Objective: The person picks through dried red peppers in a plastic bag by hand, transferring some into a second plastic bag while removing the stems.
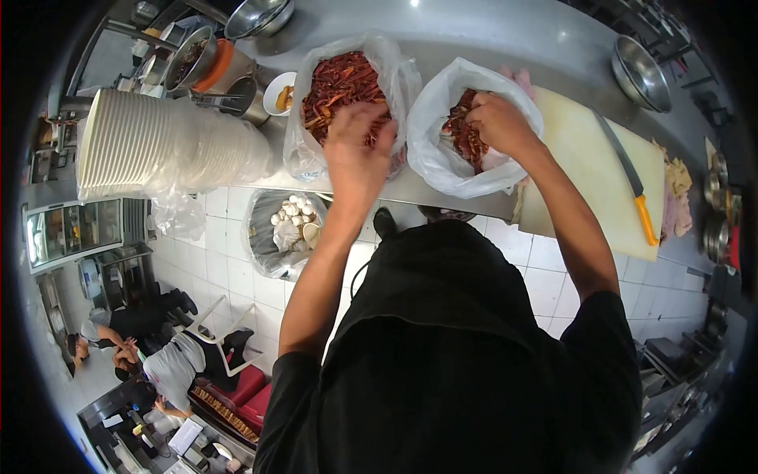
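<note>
Clearly, soft sides and a close edge

From the head view, we see our left hand (pixel 359 138) over the red dried chillies (pixel 344 79) in the clear bag (pixel 295 148); its thumb stands apart from the blurred fingers, and we cannot tell whether they hold anything. Our right hand (pixel 503 126) reaches into the white bag (pixel 442 175), fingertips at the darker red pieces (pixel 464 136) inside; whether they pinch any is hidden.

Both bags stand near the counter's front edge, so a snagged rim or a hard pull could tip one and spill its load. Below, the lined bin (pixel 257 249) of pale, rounded bits could catch strays from the clear bag. The knife (pixel 629 175) lies bare on the cutting board (pixel 580 197), its handle toward our side; a wide sweep of the right elbow might knock it.

As for materials, the chillies look thin, stiff and brittle, crisscrossed like twigs. The clear plastic is crinkled and glossy; the white bag is cloudier, its rim loosely folded. The counter (pixel 442 39) is smooth grey metal, the board flat and pale. The ridged tubs (pixel 126 150) nest sideways in filmy wrap.
</note>
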`<control>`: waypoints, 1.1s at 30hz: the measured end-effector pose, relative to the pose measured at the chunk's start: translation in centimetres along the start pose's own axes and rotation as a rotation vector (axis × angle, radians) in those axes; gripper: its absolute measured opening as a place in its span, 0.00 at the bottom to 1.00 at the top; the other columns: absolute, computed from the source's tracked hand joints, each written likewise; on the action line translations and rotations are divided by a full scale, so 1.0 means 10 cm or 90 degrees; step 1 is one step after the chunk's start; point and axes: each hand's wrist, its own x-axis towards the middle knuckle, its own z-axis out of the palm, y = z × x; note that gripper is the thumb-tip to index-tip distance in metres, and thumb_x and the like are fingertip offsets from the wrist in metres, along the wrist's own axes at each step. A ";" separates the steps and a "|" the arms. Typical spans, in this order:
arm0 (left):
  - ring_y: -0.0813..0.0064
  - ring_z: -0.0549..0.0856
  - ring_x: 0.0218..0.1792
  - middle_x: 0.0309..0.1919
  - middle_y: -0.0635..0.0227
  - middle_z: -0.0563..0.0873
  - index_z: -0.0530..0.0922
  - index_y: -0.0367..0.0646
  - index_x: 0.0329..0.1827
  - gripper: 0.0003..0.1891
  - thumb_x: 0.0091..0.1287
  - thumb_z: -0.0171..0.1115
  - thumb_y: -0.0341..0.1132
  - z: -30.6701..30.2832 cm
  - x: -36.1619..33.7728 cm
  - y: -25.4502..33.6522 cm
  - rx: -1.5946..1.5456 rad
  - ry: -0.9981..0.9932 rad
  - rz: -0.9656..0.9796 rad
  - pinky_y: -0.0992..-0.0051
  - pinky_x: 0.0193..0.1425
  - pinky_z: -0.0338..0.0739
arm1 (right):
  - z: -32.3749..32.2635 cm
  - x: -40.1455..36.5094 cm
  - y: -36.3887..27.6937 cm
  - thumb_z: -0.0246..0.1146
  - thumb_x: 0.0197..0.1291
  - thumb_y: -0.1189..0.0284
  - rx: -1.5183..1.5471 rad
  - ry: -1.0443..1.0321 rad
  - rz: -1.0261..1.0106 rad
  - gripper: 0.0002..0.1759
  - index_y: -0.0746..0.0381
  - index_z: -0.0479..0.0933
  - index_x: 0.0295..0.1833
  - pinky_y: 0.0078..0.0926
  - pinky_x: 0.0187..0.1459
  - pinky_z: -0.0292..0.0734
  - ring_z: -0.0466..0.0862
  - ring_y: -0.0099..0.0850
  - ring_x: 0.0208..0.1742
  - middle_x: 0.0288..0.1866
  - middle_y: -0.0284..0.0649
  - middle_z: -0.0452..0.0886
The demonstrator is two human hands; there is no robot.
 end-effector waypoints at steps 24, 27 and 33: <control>0.78 0.85 0.38 0.36 0.62 0.90 0.86 0.29 0.49 0.09 0.68 0.68 0.24 0.21 -0.13 0.48 -0.675 -0.200 -0.410 0.78 0.47 0.80 | -0.56 -0.39 -0.74 0.68 0.62 0.76 0.769 0.105 0.107 0.07 0.68 0.86 0.43 0.20 0.39 0.75 0.80 0.20 0.35 0.35 0.33 0.84; 0.82 0.83 0.35 0.34 0.68 0.89 0.88 0.33 0.43 0.06 0.66 0.71 0.26 0.11 -0.02 0.21 -0.463 -0.086 -0.406 0.80 0.43 0.79 | -0.48 -0.29 -0.83 0.67 0.66 0.73 0.834 0.218 0.178 0.08 0.68 0.86 0.45 0.18 0.38 0.75 0.79 0.18 0.33 0.36 0.34 0.84; 0.77 0.85 0.42 0.44 0.62 0.90 0.87 0.33 0.50 0.15 0.64 0.74 0.31 -0.10 0.10 -0.99 0.073 0.000 -0.134 0.76 0.49 0.78 | -0.32 -0.11 -1.32 0.66 0.69 0.70 0.833 0.377 0.182 0.10 0.65 0.84 0.49 0.17 0.35 0.74 0.77 0.16 0.31 0.34 0.31 0.83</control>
